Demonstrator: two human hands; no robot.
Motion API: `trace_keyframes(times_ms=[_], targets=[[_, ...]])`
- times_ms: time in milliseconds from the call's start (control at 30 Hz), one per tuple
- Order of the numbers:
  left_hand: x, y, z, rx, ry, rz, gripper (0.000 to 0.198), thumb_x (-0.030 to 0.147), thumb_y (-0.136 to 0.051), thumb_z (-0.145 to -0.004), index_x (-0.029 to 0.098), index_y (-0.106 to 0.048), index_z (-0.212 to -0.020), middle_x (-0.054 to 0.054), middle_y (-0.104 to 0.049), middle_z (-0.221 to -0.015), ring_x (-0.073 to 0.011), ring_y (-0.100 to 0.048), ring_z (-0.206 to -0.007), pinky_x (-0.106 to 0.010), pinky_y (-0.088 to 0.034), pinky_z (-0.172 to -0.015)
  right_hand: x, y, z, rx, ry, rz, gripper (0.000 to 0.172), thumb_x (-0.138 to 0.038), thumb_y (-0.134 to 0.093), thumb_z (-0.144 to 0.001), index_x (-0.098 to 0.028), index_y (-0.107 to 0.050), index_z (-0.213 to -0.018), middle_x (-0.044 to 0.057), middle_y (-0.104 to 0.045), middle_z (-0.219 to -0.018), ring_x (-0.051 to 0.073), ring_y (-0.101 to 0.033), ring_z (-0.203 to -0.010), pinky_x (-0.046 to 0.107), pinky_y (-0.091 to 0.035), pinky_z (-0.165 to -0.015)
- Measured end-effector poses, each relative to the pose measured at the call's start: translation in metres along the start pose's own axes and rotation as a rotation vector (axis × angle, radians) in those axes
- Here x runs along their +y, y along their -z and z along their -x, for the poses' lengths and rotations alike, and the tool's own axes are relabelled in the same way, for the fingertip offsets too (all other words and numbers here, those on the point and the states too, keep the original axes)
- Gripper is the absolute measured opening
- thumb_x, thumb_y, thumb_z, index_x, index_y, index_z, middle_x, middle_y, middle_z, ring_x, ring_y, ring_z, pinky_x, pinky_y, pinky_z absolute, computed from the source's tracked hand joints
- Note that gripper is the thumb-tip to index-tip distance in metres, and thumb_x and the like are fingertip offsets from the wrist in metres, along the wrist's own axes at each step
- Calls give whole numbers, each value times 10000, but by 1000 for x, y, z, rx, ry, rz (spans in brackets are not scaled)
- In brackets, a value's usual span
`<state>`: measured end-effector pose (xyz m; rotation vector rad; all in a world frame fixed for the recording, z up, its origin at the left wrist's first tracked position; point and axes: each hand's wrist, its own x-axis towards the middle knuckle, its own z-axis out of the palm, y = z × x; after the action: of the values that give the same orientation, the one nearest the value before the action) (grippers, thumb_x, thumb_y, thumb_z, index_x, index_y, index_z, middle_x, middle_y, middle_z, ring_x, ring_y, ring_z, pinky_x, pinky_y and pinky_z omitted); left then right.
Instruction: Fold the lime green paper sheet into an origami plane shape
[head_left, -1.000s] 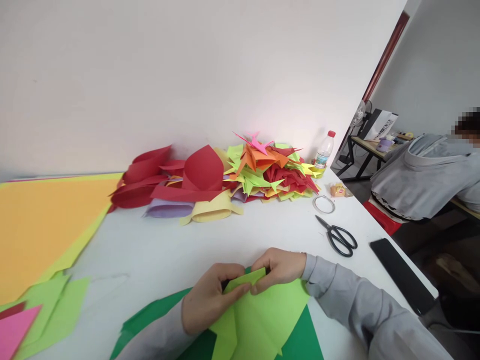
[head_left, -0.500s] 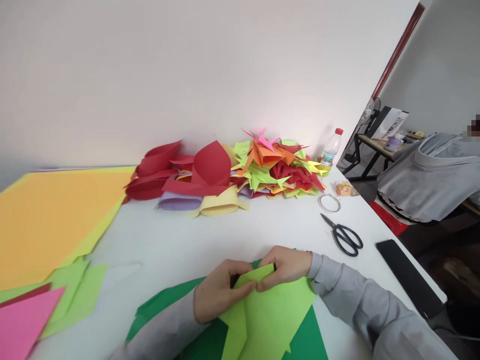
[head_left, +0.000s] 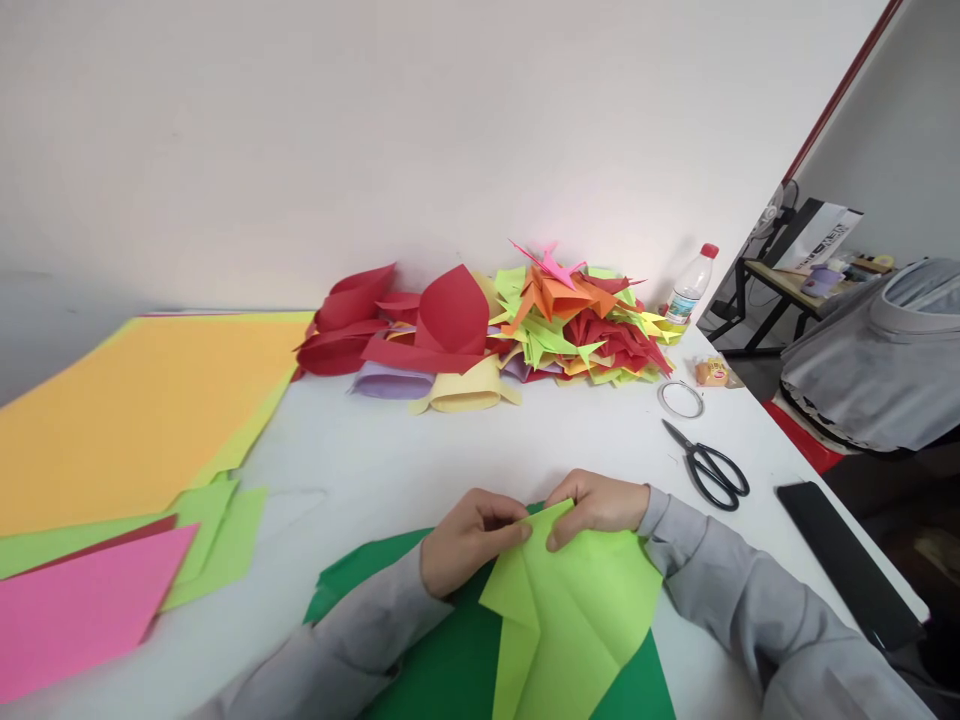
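Observation:
A light green sheet of paper (head_left: 577,620), partly folded, lies on a dark green sheet (head_left: 442,670) at the near edge of the white table (head_left: 390,460). My left hand (head_left: 469,540) and my right hand (head_left: 600,505) meet at the light green sheet's far corner. Each hand pinches the folded tip between thumb and fingers. Both wrists rest on the paper, in grey sleeves.
A heap of folded paper shapes (head_left: 577,320) and curled red, purple and yellow sheets (head_left: 420,340) lies by the wall. Orange (head_left: 127,410) and pink (head_left: 75,610) sheets lie left. Scissors (head_left: 709,465), a tape ring (head_left: 680,398), a bottle (head_left: 688,285) and a black phone (head_left: 844,560) are right. A person in grey (head_left: 877,350) sits beyond.
The view has swung left, so everything sits further right in the picture. Both hands stay pinched on the light green paper's far tip, which now stands more pointed.

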<state>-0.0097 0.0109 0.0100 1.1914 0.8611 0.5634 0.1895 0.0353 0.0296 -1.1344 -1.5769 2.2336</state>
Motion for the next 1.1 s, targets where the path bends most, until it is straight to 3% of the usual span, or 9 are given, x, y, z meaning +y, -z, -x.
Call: trace_keyframes(times_ms=[233, 467, 667, 867, 1100], targets=[[5, -2, -1, -47, -9, -24, 344, 448, -756, -591, 114, -674, -590, -7, -586, -508, -99, -467, -482, -234, -353, -487, -3, -2, 2, -7, -63, 65, 259, -280, -790, -485, -137, -691, -677, -34, -626, -601, 104, -539, -546, 227, -432, -537], [5, -7, 1, -22, -14, -42, 352, 455, -743, -605, 119, -644, -638, 8, -557, -538, -110, -475, -508, -240, -352, -486, -8, -9, 4, 50, 118, 284, 210, -318, -716, -600, -137, -613, -628, -78, -483, -526, 64, -396, -521, 206, -308, -495], [7, -6, -1, -33, -34, -103, 310, 406, -724, -595, 140, -566, -574, 38, -482, -498, -92, -427, -489, -226, -317, -472, -6, -10, 2, 26, 118, 258, 220, -316, -711, -602, -141, -580, -591, -86, -410, -496, 63, -343, -514, 215, -264, -491], [9, -4, -1, -40, 22, -103, 279, 391, -707, -587, 136, -592, -577, 28, -507, -482, -93, -430, -463, -229, -316, -467, -2, -6, 0, -29, 68, 202, 182, -289, -694, -603, -142, -593, -645, -69, -490, -557, 74, -415, -538, 217, -331, -529], [8, -3, -1, -80, 11, -64, 316, 407, -741, -581, 141, -576, -544, 25, -524, -492, -90, -439, -474, -225, -332, -472, -3, -3, 2, -69, 127, 315, 166, -277, -667, -647, -137, -588, -689, -59, -512, -591, 73, -437, -556, 198, -360, -518]])
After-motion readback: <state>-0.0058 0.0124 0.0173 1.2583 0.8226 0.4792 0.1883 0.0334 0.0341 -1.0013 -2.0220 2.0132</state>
